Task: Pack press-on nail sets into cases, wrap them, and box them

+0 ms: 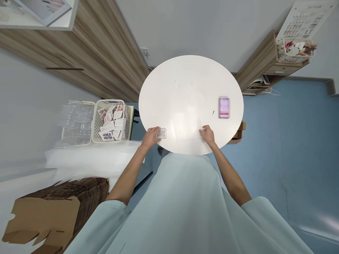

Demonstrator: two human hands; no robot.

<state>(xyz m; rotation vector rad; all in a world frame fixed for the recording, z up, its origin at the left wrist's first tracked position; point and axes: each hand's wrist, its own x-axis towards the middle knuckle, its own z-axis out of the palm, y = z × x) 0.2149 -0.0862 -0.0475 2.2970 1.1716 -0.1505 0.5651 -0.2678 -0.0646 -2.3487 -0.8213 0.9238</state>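
My left hand (151, 137) rests at the near left edge of the round white table (190, 81) and holds a small clear packet (161, 133) flat on the tabletop. My right hand (207, 134) lies at the near right edge, fingertips on the corner of a clear plastic sheet or bag (185, 128) spread between both hands. A pink and purple card-like item (224, 107) lies farther right on the table, apart from both hands.
Left of the table stand a white basket of several small packets (112, 120) and a basket of clear plastic trays (76, 123). Flattened cardboard boxes (58, 208) lie at lower left. A wooden shelf with a basket (293, 49) stands at the far right.
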